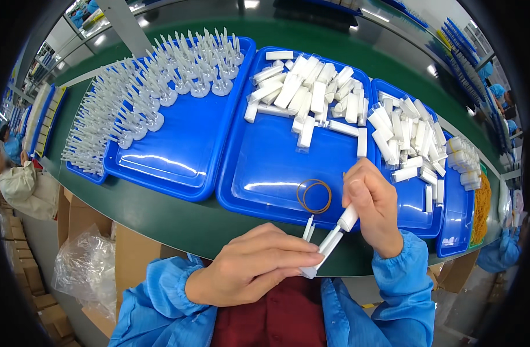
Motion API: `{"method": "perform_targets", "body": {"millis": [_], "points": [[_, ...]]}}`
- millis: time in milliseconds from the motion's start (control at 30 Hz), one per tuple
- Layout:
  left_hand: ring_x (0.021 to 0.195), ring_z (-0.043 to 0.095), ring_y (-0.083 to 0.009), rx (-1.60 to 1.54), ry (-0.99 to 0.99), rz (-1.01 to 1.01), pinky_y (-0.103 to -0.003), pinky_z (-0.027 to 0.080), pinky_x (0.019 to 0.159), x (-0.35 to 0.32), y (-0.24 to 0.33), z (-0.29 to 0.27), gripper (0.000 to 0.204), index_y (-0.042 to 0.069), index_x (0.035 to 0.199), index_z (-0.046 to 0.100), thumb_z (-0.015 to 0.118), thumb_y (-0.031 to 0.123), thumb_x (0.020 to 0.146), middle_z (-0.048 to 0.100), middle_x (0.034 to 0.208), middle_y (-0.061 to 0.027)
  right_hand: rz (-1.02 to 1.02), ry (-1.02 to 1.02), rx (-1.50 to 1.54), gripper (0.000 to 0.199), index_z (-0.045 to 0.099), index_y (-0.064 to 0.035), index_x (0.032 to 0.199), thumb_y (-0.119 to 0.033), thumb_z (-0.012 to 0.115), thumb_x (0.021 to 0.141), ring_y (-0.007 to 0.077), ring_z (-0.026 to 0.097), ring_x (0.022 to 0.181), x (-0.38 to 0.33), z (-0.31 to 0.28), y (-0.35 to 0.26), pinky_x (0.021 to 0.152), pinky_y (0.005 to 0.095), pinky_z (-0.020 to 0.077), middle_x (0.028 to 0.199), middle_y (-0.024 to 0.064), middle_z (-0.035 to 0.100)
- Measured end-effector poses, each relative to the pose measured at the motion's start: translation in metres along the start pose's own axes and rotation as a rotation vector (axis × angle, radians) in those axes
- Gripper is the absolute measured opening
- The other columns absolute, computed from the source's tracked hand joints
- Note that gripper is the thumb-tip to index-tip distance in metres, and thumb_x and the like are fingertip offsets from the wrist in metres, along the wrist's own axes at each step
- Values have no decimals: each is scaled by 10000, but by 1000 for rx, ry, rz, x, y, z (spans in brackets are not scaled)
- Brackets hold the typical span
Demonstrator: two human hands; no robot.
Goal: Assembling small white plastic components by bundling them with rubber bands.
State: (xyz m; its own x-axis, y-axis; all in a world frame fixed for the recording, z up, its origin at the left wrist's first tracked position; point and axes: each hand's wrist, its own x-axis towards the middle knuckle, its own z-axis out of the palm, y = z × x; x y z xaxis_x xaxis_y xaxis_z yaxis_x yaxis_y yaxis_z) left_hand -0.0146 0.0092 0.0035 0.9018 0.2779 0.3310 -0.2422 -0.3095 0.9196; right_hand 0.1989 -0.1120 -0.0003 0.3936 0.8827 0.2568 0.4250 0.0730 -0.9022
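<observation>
My left hand closes around the base of a white plastic pronged piece, whose thin prongs point up and to the right. My right hand grips a short white sleeve at the upper end of one prong. The sleeve and prong meet there; how far one sits inside the other is hidden. Just beyond the hands, two rubber bands lie overlapping at the near edge of the middle blue tray. White sleeves in clear wrap are heaped at that tray's far side.
To the left, a blue tray carries many standing white pronged pieces. Another blue tray on the right holds wrapped white sleeves. Orange rubber bands fill a container at far right. A cardboard box stands below the green table.
</observation>
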Motion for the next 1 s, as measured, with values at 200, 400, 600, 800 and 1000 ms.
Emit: {"method": "perform_targets", "body": {"millis": [200, 400, 600, 800, 1000], "points": [[915, 658, -246, 102, -46, 48, -336, 518, 783, -2, -5, 4, 308, 17, 1085, 739, 756, -47, 784, 725, 1120, -109, -220, -139, -125, 158, 637, 12, 823, -108, 683, 914, 234, 524, 718, -4, 8, -2, 619, 336, 414, 771, 93, 549], [943, 690, -294, 276, 269, 155, -365, 563, 787, -1, -18, 15, 335, 30, 1044, 674, 826, 15, 745, 709, 1048, -136, -292, 28, -284, 82, 665, -63, 817, -83, 743, 830, 251, 536, 727, -10, 28, -13, 722, 372, 387, 818, 73, 616], [867, 697, -268, 263, 218, 150, -339, 563, 732, -9, -27, 5, 350, 47, 1038, 697, 841, 5, 722, 711, 992, -106, -290, -75, -341, 71, 650, -41, 923, -80, 677, 870, 284, 553, 817, 14, 24, -7, 744, 391, 404, 910, 99, 629], [822, 684, -244, 378, 312, 126, -316, 546, 707, -7, -24, 3, 328, 38, 1011, 674, 799, -80, 732, 698, 951, -124, -352, -55, -1303, 356, 656, -14, 1073, -19, 686, 718, 255, 559, 964, 61, -11, 47, 819, 384, 443, 1037, 91, 641], [821, 655, -215, 481, 296, 139, -317, 509, 721, -11, -25, -1, 342, 75, 1013, 720, 783, -82, 716, 694, 984, -81, 24, -4, -477, 287, 647, -36, 1042, -96, 762, 785, 218, 637, 864, 53, -3, 16, 726, 333, 493, 952, 101, 654]]}}
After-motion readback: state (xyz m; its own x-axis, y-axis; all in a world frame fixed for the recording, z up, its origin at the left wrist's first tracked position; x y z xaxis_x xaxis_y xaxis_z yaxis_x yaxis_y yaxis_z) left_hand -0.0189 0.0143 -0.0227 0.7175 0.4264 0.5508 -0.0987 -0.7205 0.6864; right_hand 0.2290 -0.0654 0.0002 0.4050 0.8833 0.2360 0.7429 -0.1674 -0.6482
